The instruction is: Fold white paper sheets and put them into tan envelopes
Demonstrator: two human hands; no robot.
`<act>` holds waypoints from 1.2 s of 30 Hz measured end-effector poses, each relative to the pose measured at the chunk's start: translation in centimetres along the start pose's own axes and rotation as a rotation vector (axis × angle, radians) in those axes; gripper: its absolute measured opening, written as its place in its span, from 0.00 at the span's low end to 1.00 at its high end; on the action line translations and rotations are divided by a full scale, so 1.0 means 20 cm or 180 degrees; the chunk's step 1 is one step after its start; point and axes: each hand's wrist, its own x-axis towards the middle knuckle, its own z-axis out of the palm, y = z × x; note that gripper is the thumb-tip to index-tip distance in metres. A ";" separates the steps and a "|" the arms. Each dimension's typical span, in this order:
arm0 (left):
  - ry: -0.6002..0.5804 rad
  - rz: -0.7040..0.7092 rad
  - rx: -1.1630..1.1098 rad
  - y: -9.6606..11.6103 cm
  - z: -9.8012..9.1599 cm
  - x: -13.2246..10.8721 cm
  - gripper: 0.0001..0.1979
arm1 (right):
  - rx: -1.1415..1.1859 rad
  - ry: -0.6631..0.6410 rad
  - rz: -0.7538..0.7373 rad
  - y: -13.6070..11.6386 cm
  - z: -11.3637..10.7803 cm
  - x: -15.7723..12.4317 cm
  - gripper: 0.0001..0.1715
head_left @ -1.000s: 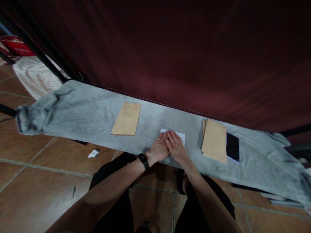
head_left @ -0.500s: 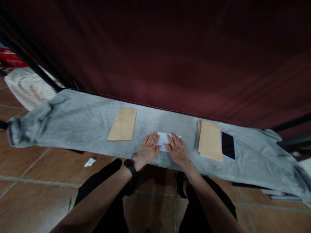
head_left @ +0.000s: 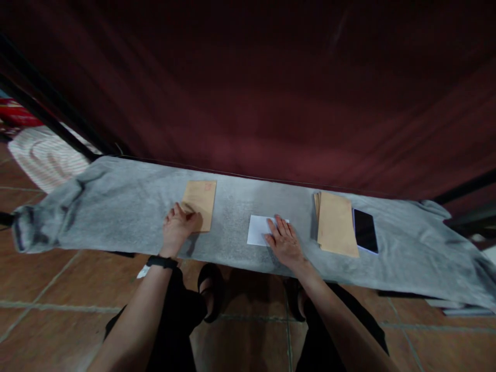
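Note:
A brown envelope (head_left: 204, 199) with a red mark at its top corner lies on the grey cloth. My left hand (head_left: 179, 225) is at its lower left part, fingers curled at the left edge and thumb over the front. That hand covers the envelope's lower left corner. A folded white paper (head_left: 257, 231) lies flat in the middle of the cloth. My right hand (head_left: 284, 242) rests on the paper's right part, with fingers stretched out and spread.
On the right, a small stack of brown envelopes (head_left: 336, 225) lies beside a dark-screened phone (head_left: 365, 231). The grey cloth (head_left: 127, 201) covers a long, narrow surface. Behind it hangs a dark red curtain (head_left: 248, 113). A striped cloth (head_left: 50, 155) is at the far left.
My left hand has left the white paper and moved left onto the single brown envelope. My right hand stays on the paper, whose left part is now uncovered.

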 end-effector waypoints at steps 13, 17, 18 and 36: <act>-0.0461 -0.1503 -0.3589 0.16 -0.01 0.03 0.21 | -0.0066 0.0137 -0.0068 0.00 0.00 0.00 0.32; -0.0963 -0.1704 -0.4260 0.25 0.05 -0.01 0.16 | -0.0052 0.0158 -0.0061 0.00 -0.01 0.00 0.31; -0.1069 -0.1720 -0.4416 0.28 0.06 -0.02 0.15 | -0.0047 0.0147 -0.0057 0.00 -0.01 0.00 0.31; -0.0957 0.2208 -0.2030 0.57 0.25 -0.48 0.20 | 0.0202 -0.0181 -0.0088 -0.03 -0.03 0.02 0.31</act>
